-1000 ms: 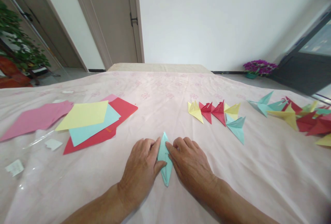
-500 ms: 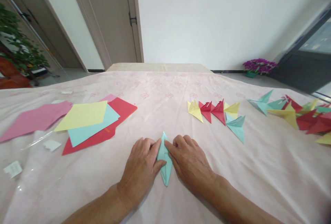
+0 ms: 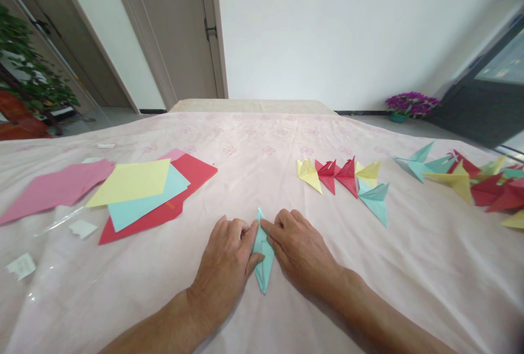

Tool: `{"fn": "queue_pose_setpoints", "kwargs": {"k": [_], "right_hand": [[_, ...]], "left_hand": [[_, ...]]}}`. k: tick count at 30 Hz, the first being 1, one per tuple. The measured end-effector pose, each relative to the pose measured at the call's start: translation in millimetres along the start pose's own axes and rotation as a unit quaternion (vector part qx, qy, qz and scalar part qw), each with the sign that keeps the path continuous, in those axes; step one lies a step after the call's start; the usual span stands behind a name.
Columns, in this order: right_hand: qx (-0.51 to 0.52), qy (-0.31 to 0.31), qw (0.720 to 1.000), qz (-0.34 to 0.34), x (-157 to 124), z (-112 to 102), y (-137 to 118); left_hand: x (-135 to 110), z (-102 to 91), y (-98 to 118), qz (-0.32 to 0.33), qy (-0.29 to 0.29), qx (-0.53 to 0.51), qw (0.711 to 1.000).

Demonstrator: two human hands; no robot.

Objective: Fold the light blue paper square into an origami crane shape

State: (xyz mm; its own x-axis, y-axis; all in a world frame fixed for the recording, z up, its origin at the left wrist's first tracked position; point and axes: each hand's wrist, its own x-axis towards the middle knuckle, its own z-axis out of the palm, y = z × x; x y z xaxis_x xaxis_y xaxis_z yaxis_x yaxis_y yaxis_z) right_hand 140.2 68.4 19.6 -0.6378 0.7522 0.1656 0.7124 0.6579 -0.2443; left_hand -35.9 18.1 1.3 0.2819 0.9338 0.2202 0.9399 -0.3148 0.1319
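A narrow teal folded paper (image 3: 262,267) lies on the pink cloth-covered table (image 3: 254,179) just in front of me. My left hand (image 3: 227,267) presses on its left side, fingers curled and thumb on the paper. My right hand (image 3: 301,250) presses its right side, fingertips pinching the upper fold. Only the paper's top tip and lower point show between the hands.
A stack of flat coloured sheets (image 3: 139,193) and a pink sheet (image 3: 57,187) lie to the left, with small paper scraps (image 3: 84,228). Several folded paper figures (image 3: 347,179) sit right of centre, more of these figures (image 3: 470,179) at the far right. A door and plants stand beyond.
Both hands have crept slightly up along the teal paper, fingertips closing nearer its top tip. The paper stays in place.
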Motion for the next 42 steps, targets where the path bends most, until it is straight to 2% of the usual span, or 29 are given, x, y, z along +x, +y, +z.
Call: {"fn": "queue_pose_setpoints", "kwargs": {"k": [11, 27, 42], "right_hand": [[0.018, -0.002, 1.0, 0.003, 0, 2, 2], [-0.001, -0.006, 1.0, 0.004, -2, 7, 3], [-0.072, -0.045, 0.996, 0.01, 7, 6, 2]], "left_hand": [[4, -2.3, 7, 0.005, -0.023, 0.075, 0.997], [7, -6.6, 12, -0.012, -0.027, 0.095, 0.995], [2, -4.0, 11, 0.041, 0.044, 0.134, 0.989]]}}
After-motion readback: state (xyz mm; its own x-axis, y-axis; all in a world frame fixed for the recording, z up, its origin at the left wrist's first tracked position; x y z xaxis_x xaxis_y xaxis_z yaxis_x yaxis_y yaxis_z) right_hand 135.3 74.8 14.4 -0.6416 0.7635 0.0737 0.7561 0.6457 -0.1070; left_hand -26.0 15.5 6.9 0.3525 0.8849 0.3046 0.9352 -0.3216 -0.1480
